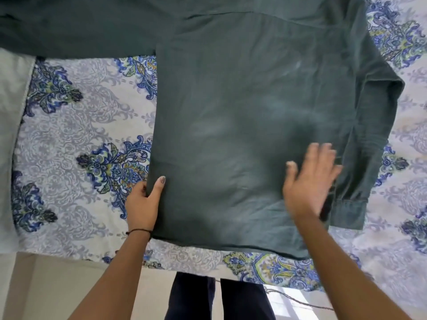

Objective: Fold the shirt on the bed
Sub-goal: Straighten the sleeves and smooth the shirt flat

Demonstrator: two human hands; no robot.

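Observation:
A dark green long-sleeved shirt lies spread flat on the bed, its hem toward me. Its right sleeve is folded down along the right side, cuff near the hem. The other sleeve stretches out to the far left. My left hand pinches the shirt's left edge near the hem, thumb on top of the cloth. My right hand lies flat on the shirt's lower right part, fingers spread and blurred by motion.
The bed carries a white sheet with blue and green paisley print. A pale plain cloth lies at the left edge. The bed's near edge runs just in front of my legs, with floor below.

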